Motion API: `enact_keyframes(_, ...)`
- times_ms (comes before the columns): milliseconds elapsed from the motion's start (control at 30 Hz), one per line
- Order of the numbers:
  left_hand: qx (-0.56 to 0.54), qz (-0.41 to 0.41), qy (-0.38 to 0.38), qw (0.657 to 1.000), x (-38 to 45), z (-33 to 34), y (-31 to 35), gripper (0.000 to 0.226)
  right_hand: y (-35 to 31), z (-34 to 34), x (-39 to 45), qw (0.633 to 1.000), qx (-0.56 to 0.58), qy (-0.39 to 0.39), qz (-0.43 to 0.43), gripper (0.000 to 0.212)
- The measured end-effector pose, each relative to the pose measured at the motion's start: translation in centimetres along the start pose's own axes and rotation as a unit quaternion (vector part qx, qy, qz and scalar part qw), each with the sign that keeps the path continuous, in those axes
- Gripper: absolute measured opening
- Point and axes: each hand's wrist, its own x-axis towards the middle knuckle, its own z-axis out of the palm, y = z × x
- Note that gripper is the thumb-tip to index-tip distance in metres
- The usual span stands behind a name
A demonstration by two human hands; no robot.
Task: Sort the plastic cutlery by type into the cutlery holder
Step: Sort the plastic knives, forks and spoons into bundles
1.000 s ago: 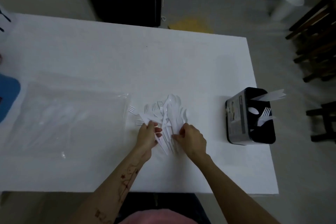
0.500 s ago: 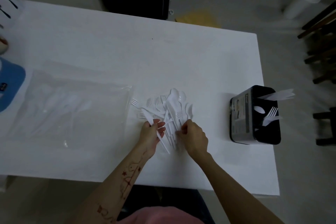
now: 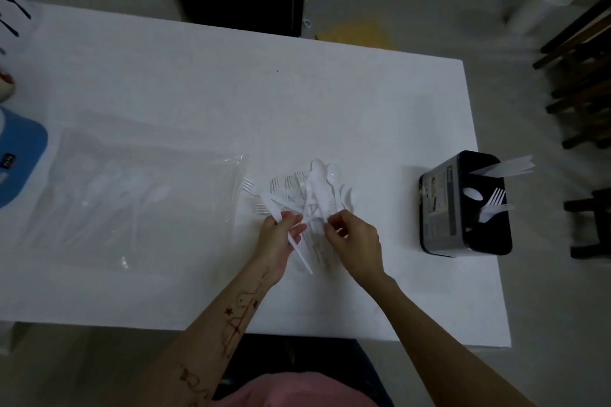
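Note:
A heap of white plastic cutlery, forks, spoons and knives mixed, lies in the middle of the white table. My left hand holds a white knife at the heap's left edge. My right hand pinches the handle of a spoon that lies on top of the heap. The black cutlery holder stands near the table's right edge. Its compartments hold knives, a spoon and forks.
A clear plastic bag with more white cutlery inside lies flat to the left of the heap. A blue object sits at the left edge. Dark wooden furniture and a white tube stand on the floor to the right.
Both hands stay at the heap and shift a little. The right hand's fingers have closed on a spoon handle and lifted slightly. The camera view has drifted.

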Motion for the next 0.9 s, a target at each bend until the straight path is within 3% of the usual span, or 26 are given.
enact_keyframes(100,-0.005,0.008,-0.028,1.000,0.0,0.6,0.3,0.027,-1.1,0.5,0.1,0.994,-0.008,-0.094,-0.061,0.018)
enact_keyframes(267,0.030,-0.002,0.034,0.999,0.9,0.7,0.5,0.021,-0.2,0.9,0.1,0.995,-0.084,0.012,0.052,0.029)
enact_keyframes(400,0.041,-0.007,0.031,0.999,0.8,0.6,0.1,0.021,0.6,1.0,0.1,0.988,-0.119,-0.006,0.095,0.015)
enact_keyframes(500,0.041,-0.009,0.034,0.999,0.9,0.6,-0.3,0.022,0.9,1.1,0.3,0.992,-0.066,0.001,0.110,0.015)
enact_keyframes(633,0.017,-0.008,-0.003,1.000,0.7,0.6,-0.4,0.025,0.5,0.7,-0.3,0.996,0.053,0.022,0.061,0.018)
enact_keyframes(733,-0.002,-0.014,-0.048,0.999,0.6,0.7,-0.3,0.033,-0.2,0.5,-0.7,0.994,0.095,-0.055,-0.027,0.016)
enact_keyframes(800,0.008,-0.010,-0.038,0.999,0.6,0.6,-0.3,0.033,-0.3,0.8,-0.8,0.993,0.080,-0.081,-0.043,0.020)
enact_keyframes(900,0.038,0.005,0.002,0.999,0.6,0.5,-0.4,0.026,0.1,1.1,-0.4,1.000,0.015,0.006,0.023,0.027)
